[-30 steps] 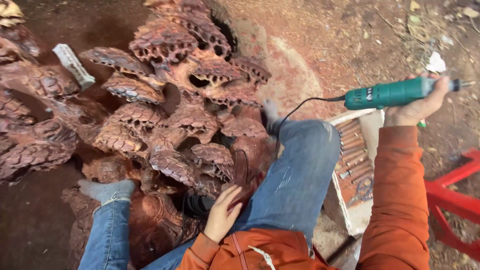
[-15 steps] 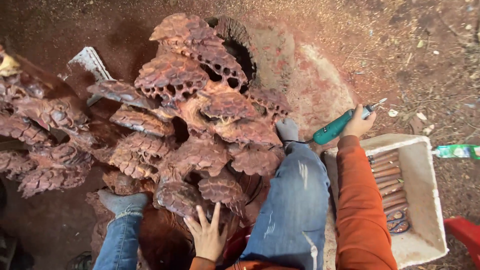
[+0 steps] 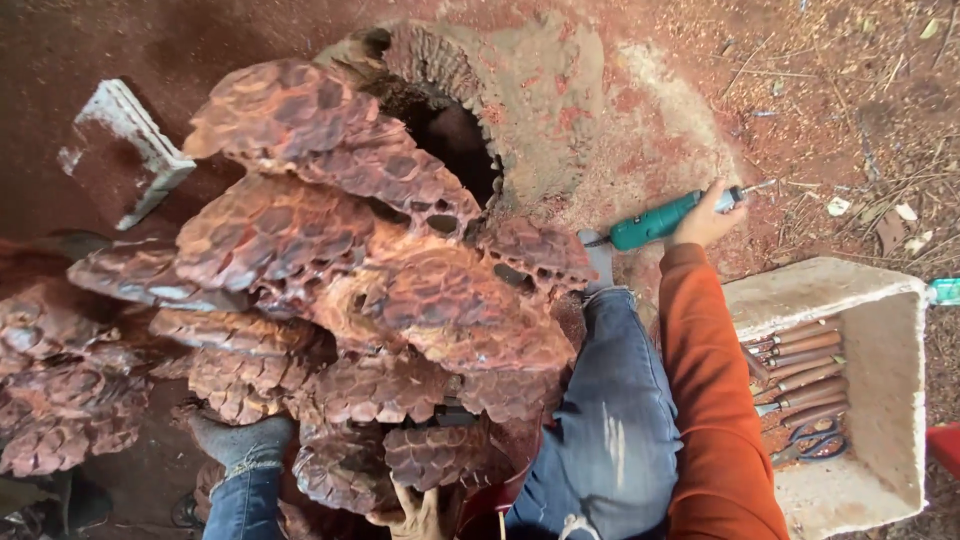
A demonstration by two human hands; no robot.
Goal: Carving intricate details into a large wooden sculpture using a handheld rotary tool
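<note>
Right hand (image 3: pixel 705 222) has swung its green grinder (image 3: pixel 660 221) back toward the carving (image 3: pixel 370 300), fingers clenched round it. Left hand (image 3: pixel 415 515), fingers hidden, steadies the carving's base. Next: set bit to wood.

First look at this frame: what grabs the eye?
The big reddish wood carving with scaly, layered lobes fills the centre and left. At upper right the right hand holds a green power tool over the dusty ground, and the left hand touches the carving's bottom edge. A white box of chisels sits lower right.
</note>
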